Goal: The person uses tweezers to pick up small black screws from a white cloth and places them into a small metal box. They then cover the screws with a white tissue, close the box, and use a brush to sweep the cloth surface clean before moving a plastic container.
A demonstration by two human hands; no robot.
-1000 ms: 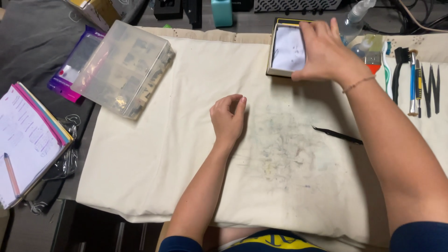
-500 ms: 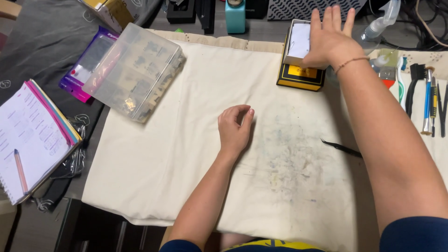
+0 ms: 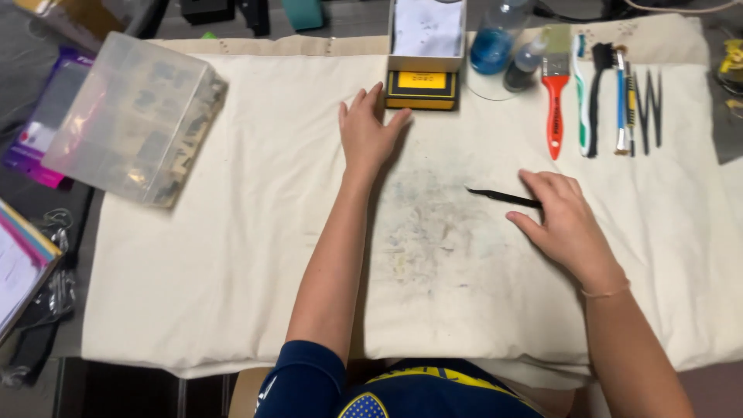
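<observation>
Landmark: the cream cloth (image 3: 232, 255). On its far edge stands one black-and-yellow box (image 3: 422, 89) bearing an open white tray (image 3: 427, 31); contents not discernible. At the cloth's left corner sits one clear compartment case (image 3: 131, 116), small parts inside, uncountable. One blue-liquid bottle (image 3: 495, 39) stands right of the box. One red-handled brush (image 3: 554, 93) lies beside it.

Left hand (image 3: 368, 131) lies flat, fingers spread, empty, just short of the box. Right hand (image 3: 561, 220) rests loosely open, fingertips touching one pair of black tweezers (image 3: 499, 197) at mid-cloth, not gripping.
</observation>
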